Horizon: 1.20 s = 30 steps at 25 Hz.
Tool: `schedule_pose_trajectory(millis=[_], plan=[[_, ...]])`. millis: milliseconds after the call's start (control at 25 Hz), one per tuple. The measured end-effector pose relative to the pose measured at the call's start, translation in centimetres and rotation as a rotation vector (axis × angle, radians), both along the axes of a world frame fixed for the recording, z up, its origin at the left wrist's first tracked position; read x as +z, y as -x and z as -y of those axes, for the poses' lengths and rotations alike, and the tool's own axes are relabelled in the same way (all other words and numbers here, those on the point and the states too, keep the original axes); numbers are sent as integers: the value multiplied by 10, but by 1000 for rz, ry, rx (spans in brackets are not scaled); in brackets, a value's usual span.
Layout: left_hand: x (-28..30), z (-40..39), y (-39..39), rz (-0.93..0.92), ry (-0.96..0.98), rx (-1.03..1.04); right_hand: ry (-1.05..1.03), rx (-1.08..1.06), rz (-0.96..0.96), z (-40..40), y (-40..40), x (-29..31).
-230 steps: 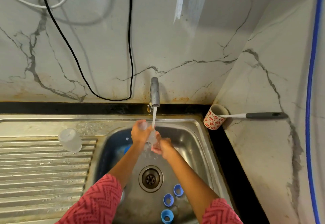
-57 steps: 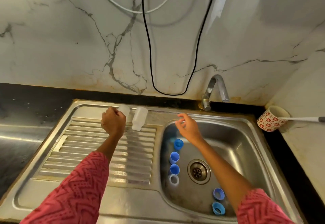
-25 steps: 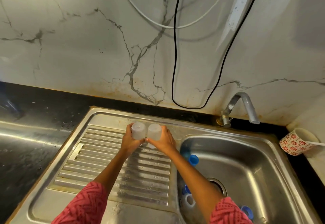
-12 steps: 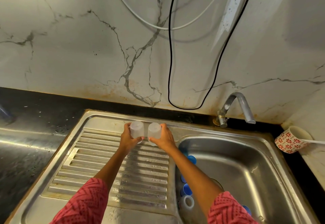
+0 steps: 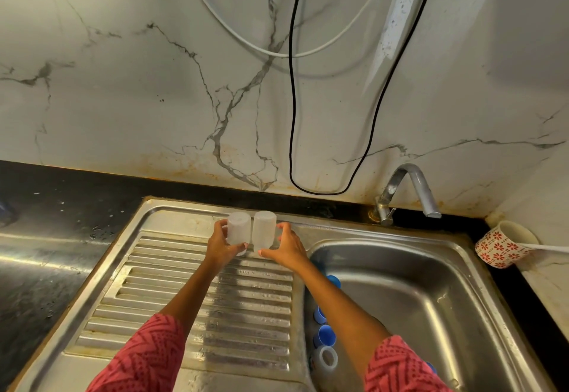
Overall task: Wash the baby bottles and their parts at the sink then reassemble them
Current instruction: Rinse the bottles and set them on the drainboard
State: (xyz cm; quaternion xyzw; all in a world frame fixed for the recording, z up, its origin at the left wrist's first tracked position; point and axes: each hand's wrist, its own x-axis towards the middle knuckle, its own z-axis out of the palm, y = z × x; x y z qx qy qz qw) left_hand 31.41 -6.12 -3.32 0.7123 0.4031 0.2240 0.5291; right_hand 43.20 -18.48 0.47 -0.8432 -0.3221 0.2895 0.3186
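From the head camera, two clear bottles stand upside down side by side on the ribbed draining board (image 5: 215, 293) of a steel sink, near its back edge. The left hand (image 5: 220, 245) curls round the left bottle (image 5: 238, 228): the thumb lies across its lower front and the fingers wrap behind its left side, so the bottle sits inside the grip with its upper half showing above the hand. The right hand (image 5: 288, 245) holds the right bottle (image 5: 264, 230) from the right, thumb low across the front near the base and fingers reaching behind its upper right side. The two bottles touch or nearly touch; the glare makes it hard to tell which.

In the sink bowl (image 5: 431, 299), along its left wall and partly hidden by the right forearm, lie several blue caps (image 5: 326, 335) and a white ring (image 5: 328, 357). A curved tap (image 5: 409, 190) stands at the back rim, with no water running. At the right, on the counter, a cup with red flowers (image 5: 498, 248) lies tilted with a white handle sticking out of it. A black cable (image 5: 292, 114) and a white cable (image 5: 277, 53) hang down the marble wall. Both arms wear red patterned sleeves (image 5: 144, 357).
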Motion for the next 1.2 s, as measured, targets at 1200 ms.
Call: schedule_pose_trajectory(millis=[1200], plan=[[11,-16,-19,-60,-46,54,8,-58,103,-54,-15,2]])
